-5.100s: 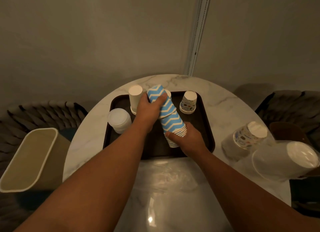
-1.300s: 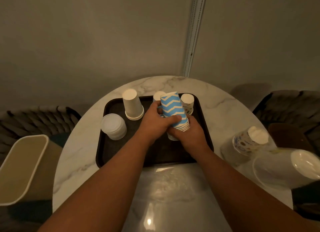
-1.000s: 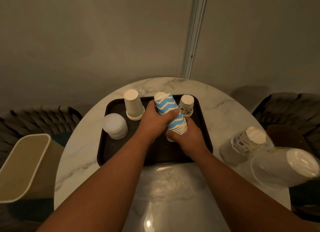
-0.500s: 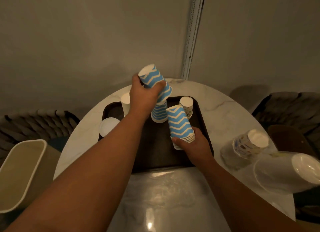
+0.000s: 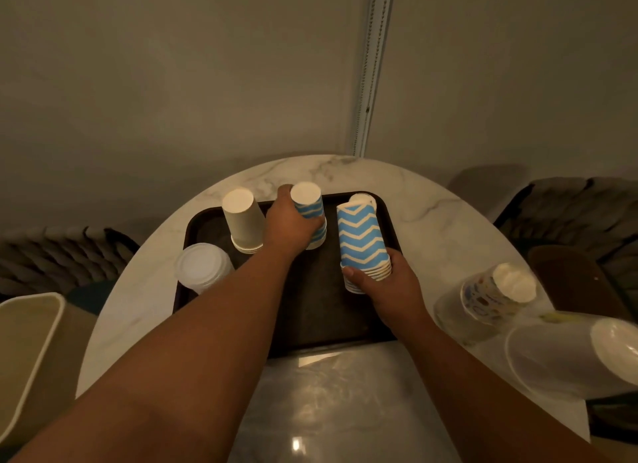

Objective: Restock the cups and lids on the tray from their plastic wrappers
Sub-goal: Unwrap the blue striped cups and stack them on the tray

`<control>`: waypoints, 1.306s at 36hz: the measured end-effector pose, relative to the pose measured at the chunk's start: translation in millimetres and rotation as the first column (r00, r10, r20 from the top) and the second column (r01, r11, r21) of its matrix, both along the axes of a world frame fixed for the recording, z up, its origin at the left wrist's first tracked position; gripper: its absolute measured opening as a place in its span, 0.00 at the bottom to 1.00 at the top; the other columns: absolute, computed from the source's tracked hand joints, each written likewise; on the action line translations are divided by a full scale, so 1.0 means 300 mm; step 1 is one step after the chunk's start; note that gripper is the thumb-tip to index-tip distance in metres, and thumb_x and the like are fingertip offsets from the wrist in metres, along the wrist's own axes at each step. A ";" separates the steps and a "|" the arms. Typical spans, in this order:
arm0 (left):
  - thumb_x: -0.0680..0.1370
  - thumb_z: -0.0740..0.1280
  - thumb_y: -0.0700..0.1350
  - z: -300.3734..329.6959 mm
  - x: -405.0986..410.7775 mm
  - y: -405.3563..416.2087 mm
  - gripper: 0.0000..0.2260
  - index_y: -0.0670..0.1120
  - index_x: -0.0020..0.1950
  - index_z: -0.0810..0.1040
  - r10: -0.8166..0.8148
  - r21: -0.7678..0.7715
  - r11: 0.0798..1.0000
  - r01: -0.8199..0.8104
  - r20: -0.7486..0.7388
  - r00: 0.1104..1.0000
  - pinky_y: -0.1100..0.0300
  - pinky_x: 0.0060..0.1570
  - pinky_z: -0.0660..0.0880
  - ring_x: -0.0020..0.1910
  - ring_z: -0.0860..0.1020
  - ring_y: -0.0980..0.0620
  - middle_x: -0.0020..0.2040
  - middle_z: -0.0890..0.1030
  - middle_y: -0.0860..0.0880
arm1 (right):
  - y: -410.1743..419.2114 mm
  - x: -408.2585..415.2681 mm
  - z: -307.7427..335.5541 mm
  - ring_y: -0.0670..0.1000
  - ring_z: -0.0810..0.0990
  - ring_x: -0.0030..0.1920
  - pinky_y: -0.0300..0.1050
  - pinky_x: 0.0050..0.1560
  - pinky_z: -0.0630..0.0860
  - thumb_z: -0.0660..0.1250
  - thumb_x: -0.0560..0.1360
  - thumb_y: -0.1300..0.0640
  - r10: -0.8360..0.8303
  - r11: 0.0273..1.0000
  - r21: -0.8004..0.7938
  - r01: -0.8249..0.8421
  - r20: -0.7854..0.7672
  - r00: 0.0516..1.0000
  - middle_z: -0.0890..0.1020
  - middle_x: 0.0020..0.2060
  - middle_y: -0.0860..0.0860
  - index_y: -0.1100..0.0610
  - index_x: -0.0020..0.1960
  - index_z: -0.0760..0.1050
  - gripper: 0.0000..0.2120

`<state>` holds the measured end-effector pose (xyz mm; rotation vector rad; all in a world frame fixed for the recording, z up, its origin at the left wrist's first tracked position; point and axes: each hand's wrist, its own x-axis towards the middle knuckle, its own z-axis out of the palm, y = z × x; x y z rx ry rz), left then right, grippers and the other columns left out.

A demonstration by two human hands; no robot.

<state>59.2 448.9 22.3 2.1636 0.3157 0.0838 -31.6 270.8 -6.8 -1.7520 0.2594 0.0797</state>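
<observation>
A dark tray (image 5: 310, 321) lies on the round marble table. My left hand (image 5: 288, 226) grips an upside-down stack of blue zigzag cups (image 5: 309, 208) standing at the tray's back middle. My right hand (image 5: 383, 283) grips the base of a second blue zigzag stack (image 5: 360, 236), held upside down over the tray's right side. A plain white cup stack (image 5: 241, 221) stands at the back left, a pile of clear lids (image 5: 202, 267) at the left edge. A patterned cup (image 5: 362, 198) peeks out behind the right stack.
On the table to the right lie a wrapped stack of patterned cups (image 5: 493, 295) and a wrapped stack of lids (image 5: 569, 355). An empty clear wrapper (image 5: 321, 404) lies in front of the tray. A beige bin (image 5: 24, 355) stands at the left. Dark chairs flank the table.
The blue stack was pulled into two parts. My left hand lifted the upper part and has lowered it onto the tray's back middle. My right hand keeps the lower part.
</observation>
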 end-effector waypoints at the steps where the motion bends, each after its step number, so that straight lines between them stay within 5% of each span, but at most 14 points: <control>1: 0.71 0.77 0.44 -0.009 -0.002 0.000 0.30 0.45 0.68 0.67 -0.008 0.007 1.000 0.008 -0.017 1.000 0.54 0.60 0.72 0.64 0.75 0.45 0.65 0.77 0.45 | 0.001 0.001 -0.002 0.44 0.83 0.49 0.44 0.52 0.80 0.81 0.62 0.47 0.000 1.000 0.003 0.000 -0.004 1.000 0.83 0.51 0.45 0.51 0.60 0.73 0.31; 9: 0.71 0.77 0.44 -0.048 0.002 0.005 0.33 0.45 0.71 0.64 -0.021 0.023 0.999 0.023 -0.083 0.996 0.51 0.63 0.73 0.65 0.75 0.44 0.67 0.76 0.44 | 0.010 0.008 0.006 0.44 0.82 0.50 0.40 0.51 0.79 0.79 0.61 0.44 0.023 1.000 0.011 -0.023 -0.012 1.000 0.81 0.51 0.43 0.48 0.59 0.71 0.30; 14: 0.70 0.78 0.47 -0.013 -0.006 0.008 0.46 0.46 0.79 0.52 -0.039 -0.041 0.999 0.034 -0.123 0.992 0.50 0.69 0.69 0.70 0.70 0.45 0.71 0.72 0.45 | 0.014 0.012 0.018 0.44 0.83 0.50 0.40 0.51 0.80 0.78 0.61 0.44 0.041 0.999 0.026 -0.041 0.010 0.999 0.82 0.51 0.44 0.50 0.60 0.73 0.31; 20: 0.77 0.70 0.52 0.118 -0.132 -0.025 0.26 0.46 0.72 0.68 0.152 -0.143 0.983 -0.114 0.293 0.944 0.65 0.58 0.69 0.64 0.75 0.53 0.65 0.77 0.48 | 0.036 0.022 0.034 0.44 0.83 0.50 0.42 0.52 0.80 0.79 0.62 0.45 0.094 0.992 0.076 -0.097 0.046 0.995 0.84 0.52 0.46 0.52 0.62 0.75 0.31; 26: 0.58 0.81 0.60 0.094 -0.212 -0.058 0.52 0.54 0.76 0.58 -0.076 -0.466 0.883 0.062 -0.010 0.997 0.50 0.60 0.78 0.60 0.79 0.55 0.65 0.75 0.52 | 0.077 0.036 0.068 0.47 0.84 0.51 0.47 0.51 0.81 0.81 0.63 0.52 0.145 0.983 0.096 -0.153 0.085 0.986 0.85 0.51 0.48 0.48 0.59 0.77 0.26; 28: 0.59 0.83 0.54 0.077 -0.226 -0.060 0.47 0.52 0.72 0.63 -0.140 -0.442 0.890 0.118 -0.019 0.990 0.50 0.60 0.78 0.58 0.80 0.57 0.63 0.78 0.55 | 0.087 0.045 0.072 0.50 0.84 0.52 0.50 0.51 0.82 0.78 0.64 0.58 0.197 0.974 0.090 -0.206 0.101 0.975 0.85 0.52 0.49 0.50 0.59 0.77 0.25; 32: 0.62 0.83 0.44 0.068 -0.227 -0.056 0.36 0.53 0.65 0.69 -0.110 -0.481 0.872 0.093 -0.008 0.994 0.50 0.58 0.79 0.54 0.82 0.56 0.58 0.81 0.53 | 0.089 0.041 0.070 0.48 0.83 0.50 0.39 0.45 0.80 0.77 0.64 0.70 0.174 0.976 0.115 -0.184 0.094 0.980 0.83 0.51 0.48 0.52 0.61 0.73 0.31; 40: 0.62 0.82 0.45 0.072 -0.221 -0.046 0.35 0.49 0.65 0.70 -0.071 -0.550 0.833 0.060 0.001 0.997 0.47 0.56 0.80 0.54 0.83 0.52 0.59 0.81 0.50 | 0.083 0.024 0.075 0.47 0.83 0.51 0.46 0.52 0.81 0.81 0.64 0.57 0.131 0.988 0.059 -0.140 0.128 0.983 0.83 0.54 0.47 0.52 0.64 0.73 0.31; 47: 0.67 0.80 0.41 0.080 -0.228 -0.039 0.31 0.48 0.65 0.70 -0.054 -0.588 0.808 0.034 -0.015 0.998 0.50 0.54 0.81 0.53 0.83 0.53 0.57 0.82 0.50 | 0.097 0.028 0.076 0.47 0.82 0.53 0.52 0.54 0.81 0.79 0.56 0.41 0.130 0.991 0.011 -0.131 0.093 0.987 0.82 0.55 0.46 0.50 0.66 0.72 0.41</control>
